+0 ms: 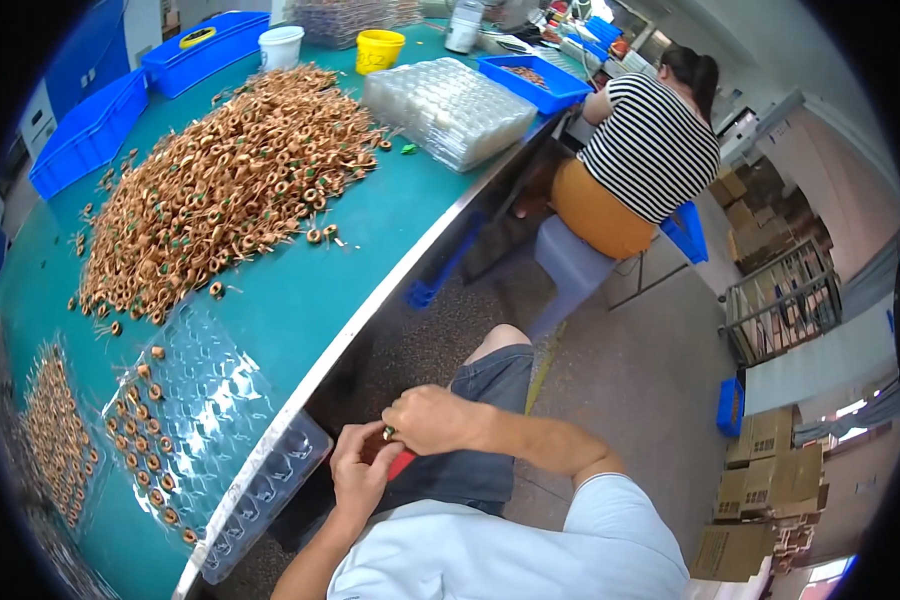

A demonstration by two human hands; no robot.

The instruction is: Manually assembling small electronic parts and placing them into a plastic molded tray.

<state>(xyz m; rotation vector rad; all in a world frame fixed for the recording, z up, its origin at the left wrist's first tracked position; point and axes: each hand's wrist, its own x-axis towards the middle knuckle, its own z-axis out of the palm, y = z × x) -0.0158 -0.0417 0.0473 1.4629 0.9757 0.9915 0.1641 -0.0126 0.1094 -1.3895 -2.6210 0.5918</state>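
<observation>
Over my lap, my left hand (pixel 358 468) and my right hand (pixel 432 418) meet, both with bent, closed fingers. A small dark piece with a pale spot (pixel 388 433) shows at the right fingertips; its kind is too small to tell. Something red (pixel 400 464) sticks out beside my left fingers, mostly hidden by the hands. To the left, a clear plastic blister tray (pixel 220 385) holds several copper-wire ring coils (pixel 142 445) along its left side, and its near end juts over the table edge. Beyond it lies a large heap of such coils (pixel 235 180).
On the green table (pixel 300 300) stand blue bins (pixel 95 130), a white bucket (pixel 281 48), a yellow bucket (pixel 378 52) and stacked clear trays (pixel 450 110). Another filled tray (pixel 60 435) lies far left. A person in a striped shirt (pixel 655 140) sits farther along. Cardboard boxes (pixel 770 480) stand right.
</observation>
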